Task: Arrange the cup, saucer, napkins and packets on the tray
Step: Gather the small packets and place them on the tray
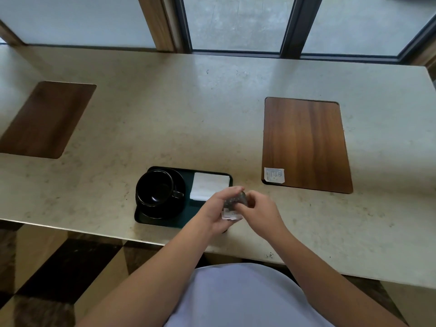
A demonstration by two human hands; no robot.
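Pale stone tabletop (212, 109) carries the tray (188, 220) at lower centre, cup (154, 187) on saucer (174, 206), napkins (210, 185) alongside. Both hands, left hand (218, 208) and right hand (262, 208), grip packets (233, 204) together above its right end, likely squaring them; one packet (274, 175) waits on the wooden mat (306, 142), right.

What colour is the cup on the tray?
Black, glossy; the cup sits on a black saucer. Head view shows it.

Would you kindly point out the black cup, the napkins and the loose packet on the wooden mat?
black cup (154, 187): head view, on the dark inside of the bowl.
napkins (207, 185): head view, on the white top sheet.
loose packet (274, 176): head view, on its printed face.
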